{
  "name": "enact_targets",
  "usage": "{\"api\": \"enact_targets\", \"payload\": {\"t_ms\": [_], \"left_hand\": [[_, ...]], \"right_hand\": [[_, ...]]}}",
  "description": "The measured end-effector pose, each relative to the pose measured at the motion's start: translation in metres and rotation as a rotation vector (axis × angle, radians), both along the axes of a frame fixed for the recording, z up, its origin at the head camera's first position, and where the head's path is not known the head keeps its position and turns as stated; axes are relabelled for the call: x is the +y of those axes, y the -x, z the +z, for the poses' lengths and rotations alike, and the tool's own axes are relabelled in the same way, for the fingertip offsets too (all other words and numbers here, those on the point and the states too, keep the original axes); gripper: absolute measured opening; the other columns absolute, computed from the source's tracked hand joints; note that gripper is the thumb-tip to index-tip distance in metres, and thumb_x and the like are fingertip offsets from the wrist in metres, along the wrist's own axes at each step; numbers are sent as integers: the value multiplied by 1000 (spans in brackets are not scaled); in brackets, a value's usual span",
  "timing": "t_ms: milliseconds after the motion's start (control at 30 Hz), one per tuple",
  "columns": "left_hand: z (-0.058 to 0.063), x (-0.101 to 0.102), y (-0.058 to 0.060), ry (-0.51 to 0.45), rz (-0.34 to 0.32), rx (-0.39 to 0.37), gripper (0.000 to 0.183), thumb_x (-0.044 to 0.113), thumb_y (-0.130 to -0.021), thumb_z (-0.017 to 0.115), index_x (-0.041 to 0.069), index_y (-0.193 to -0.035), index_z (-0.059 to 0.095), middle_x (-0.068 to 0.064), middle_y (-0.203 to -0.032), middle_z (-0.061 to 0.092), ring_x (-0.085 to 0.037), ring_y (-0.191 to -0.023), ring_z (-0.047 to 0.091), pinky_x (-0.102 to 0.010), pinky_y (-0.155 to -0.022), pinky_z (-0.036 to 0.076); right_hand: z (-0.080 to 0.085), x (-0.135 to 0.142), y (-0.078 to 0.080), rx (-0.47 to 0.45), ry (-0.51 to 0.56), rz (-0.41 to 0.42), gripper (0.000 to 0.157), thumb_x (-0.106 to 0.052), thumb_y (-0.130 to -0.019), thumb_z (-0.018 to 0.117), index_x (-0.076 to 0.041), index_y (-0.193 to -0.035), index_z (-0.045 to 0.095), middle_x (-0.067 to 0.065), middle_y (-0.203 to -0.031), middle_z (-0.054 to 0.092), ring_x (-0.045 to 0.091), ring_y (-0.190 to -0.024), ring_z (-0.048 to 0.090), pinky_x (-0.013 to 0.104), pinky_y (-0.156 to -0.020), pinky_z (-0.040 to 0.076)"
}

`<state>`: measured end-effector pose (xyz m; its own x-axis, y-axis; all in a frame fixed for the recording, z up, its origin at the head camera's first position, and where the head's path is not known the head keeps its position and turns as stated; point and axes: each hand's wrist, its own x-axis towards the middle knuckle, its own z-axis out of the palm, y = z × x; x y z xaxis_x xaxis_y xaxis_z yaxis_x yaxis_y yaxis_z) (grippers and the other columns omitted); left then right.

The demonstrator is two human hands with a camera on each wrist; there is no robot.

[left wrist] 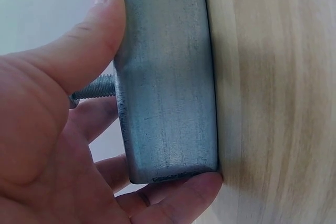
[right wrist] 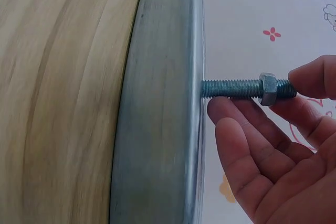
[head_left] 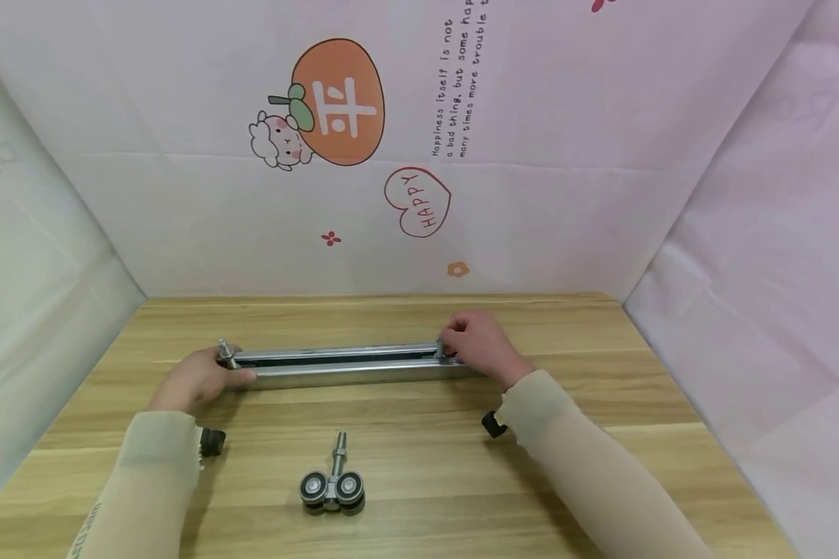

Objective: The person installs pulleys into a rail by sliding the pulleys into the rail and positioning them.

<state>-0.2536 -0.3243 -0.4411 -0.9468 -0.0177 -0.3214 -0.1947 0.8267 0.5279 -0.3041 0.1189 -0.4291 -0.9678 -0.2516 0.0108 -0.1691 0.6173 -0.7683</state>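
A silver metal channel rail (head_left: 349, 376) lies crosswise on the table with its slot facing up. At its left end, my left hand (head_left: 197, 379) grips the rail, thumb along the top edge and fingertips at the end face in the left wrist view. One threaded bolt (head_left: 225, 352) rises from the slot beside that hand. Farther right, another bolt (right wrist: 231, 88) with a hex nut (right wrist: 268, 89) stands up from the rail; its lower part is hidden inside. My right hand (head_left: 485, 345) pinches this bolt's tip between thumb and index finger, with other fingertips along the shank.
In front of the rail, a roller trolley (head_left: 332, 489) sits on the wooden table (head_left: 405, 442), its bolt pointing away from me. Printed white cloth (head_left: 531, 194) rises behind the table and along both sides. Dark wrist-mounted pieces (head_left: 213, 442) show at both cuffs.
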Motion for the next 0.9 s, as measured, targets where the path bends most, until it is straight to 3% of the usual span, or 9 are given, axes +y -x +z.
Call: {"api": "enact_targets", "payload": {"t_ms": [400, 900], "left_hand": [[-3, -1, 0, 11, -9, 29, 86, 58, -90, 67, 0, -148, 40, -40, -144, 34, -61, -129, 33, -70, -98, 33], [-2, -1, 0, -4, 3, 6, 90, 60, -89, 66, 1, -150, 37, -40, -147, 30, -61, -131, 28, -71, -100, 30]], "right_hand": [[1, -25, -1, 52, -29, 57, 17, -22, -96, 61, -11, -92, 74, 0, -79, 68, 19, -69, 59, 33, -60, 51], [-4, -57, -1, 75, -47, 102, 19, -23, -98, 60, -11, -92, 74, -1, -77, 65, 19, -67, 57, 33, -59, 48]]}}
